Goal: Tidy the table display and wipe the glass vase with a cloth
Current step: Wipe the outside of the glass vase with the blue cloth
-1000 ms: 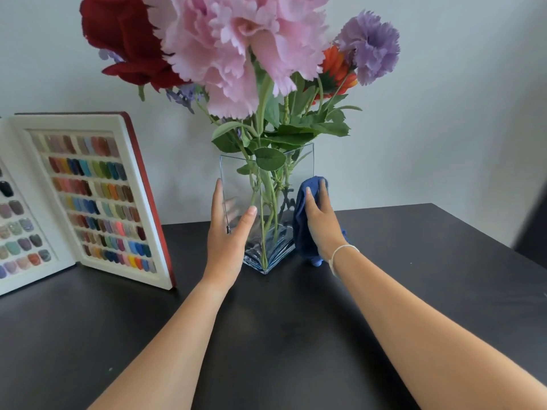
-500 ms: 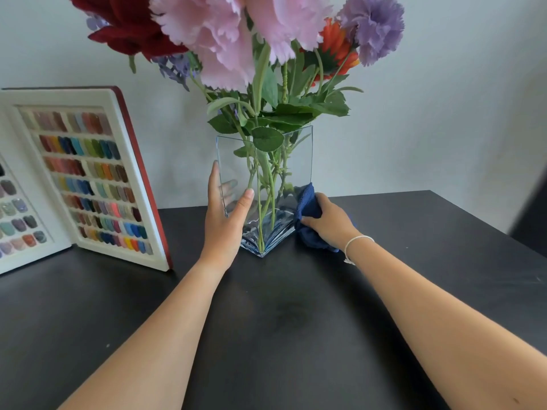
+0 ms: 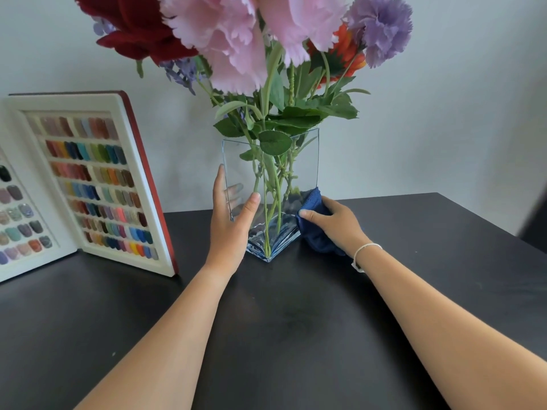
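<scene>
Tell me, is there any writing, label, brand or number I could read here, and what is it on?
None: no word, number or brand shows anywhere. The glass vase, the blue cloth and the open case of colour swatches bear no lettering that I can see.

Both arms out fwd, hands side by side.
L hand [image 3: 229,229] upright, thumb in front & fingers behind vase [image 3: 305,161] corner, clasping it; R hand [image 3: 337,223] palm down, fingers curled on cloth [image 3: 313,232].
</scene>
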`<state>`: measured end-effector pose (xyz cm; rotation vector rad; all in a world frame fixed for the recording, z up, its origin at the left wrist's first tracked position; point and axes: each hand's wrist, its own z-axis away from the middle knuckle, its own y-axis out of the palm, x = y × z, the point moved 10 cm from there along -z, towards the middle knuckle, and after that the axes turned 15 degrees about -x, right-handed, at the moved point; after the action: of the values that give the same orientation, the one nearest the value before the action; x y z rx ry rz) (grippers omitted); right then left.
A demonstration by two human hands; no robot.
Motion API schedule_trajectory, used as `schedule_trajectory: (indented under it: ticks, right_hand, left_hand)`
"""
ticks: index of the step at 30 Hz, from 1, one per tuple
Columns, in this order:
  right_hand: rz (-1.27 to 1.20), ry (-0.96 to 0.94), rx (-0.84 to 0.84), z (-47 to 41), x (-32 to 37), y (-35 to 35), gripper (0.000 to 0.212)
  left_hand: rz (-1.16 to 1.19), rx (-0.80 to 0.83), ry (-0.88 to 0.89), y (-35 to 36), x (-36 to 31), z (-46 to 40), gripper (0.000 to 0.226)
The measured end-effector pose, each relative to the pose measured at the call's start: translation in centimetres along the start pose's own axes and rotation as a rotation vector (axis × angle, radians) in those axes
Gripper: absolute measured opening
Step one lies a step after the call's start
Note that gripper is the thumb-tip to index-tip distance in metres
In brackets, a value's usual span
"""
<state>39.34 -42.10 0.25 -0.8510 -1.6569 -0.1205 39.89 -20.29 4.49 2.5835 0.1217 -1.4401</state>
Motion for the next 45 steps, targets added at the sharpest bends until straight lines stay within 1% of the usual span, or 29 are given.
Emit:
schedule_trajectory:
  ticks: [2, 6, 9, 12, 15, 18, 26, 35, 41, 45]
  right_hand:
    - [-0.014, -0.004, -0.023, 0.0, 0.2, 0.0, 0.059]
    - [-0.097, -0.032, -0.146, 0.1, 0.6, -1.0, 0.044]
    - [-0.130, -0.029, -0.255, 0.3, 0.7, -1.8, 0.046]
    - [-0.212, -0.020, -0.356, 0.7, 1.2, -2.5, 0.042]
    - [-0.230, -0.042, -0.387, 1.3, 1.6, -2.5, 0.035]
    - [-0.142, -0.087, -0.359, 2.2, 2.1, -2.3, 0.034]
    - [0.059, -0.183, -0.216, 4.5, 2.8, -1.1, 0.036]
    - [0.147, -0.294, -0.103, 7.1, 4.0, 0.1, 0.039]
    - [0.191, -0.364, -0.050, 8.9, 5.0, 0.7, 0.035]
    - [0.219, -0.463, -0.002, 10.2, 6.4, 1.3, 0.031]
  left_hand:
    - [0.003, -0.002, 0.008, 0.0, -0.1, 0.0, 0.073]
    - [0.004, -0.003, 0.010, 0.1, -0.1, 0.0, 0.073]
    - [0.001, -0.008, 0.007, 0.0, 0.0, 0.0, 0.073]
    - [0.000, -0.010, 0.007, 0.0, 0.0, 0.0, 0.073]
    - [-0.008, -0.006, 0.007, 0.1, 0.0, 0.0, 0.074]
    - [0.004, -0.003, 0.010, 0.1, -0.1, 0.0, 0.073]
    - [0.007, 0.006, -0.001, 0.2, -0.4, 0.2, 0.073]
    - [0.008, 0.000, -0.024, 0.2, -0.7, 0.4, 0.074]
    - [0.005, 0.007, -0.028, 0.2, -0.6, 0.4, 0.072]
    - [0.011, 0.008, -0.050, 0.1, -0.4, 0.3, 0.073]
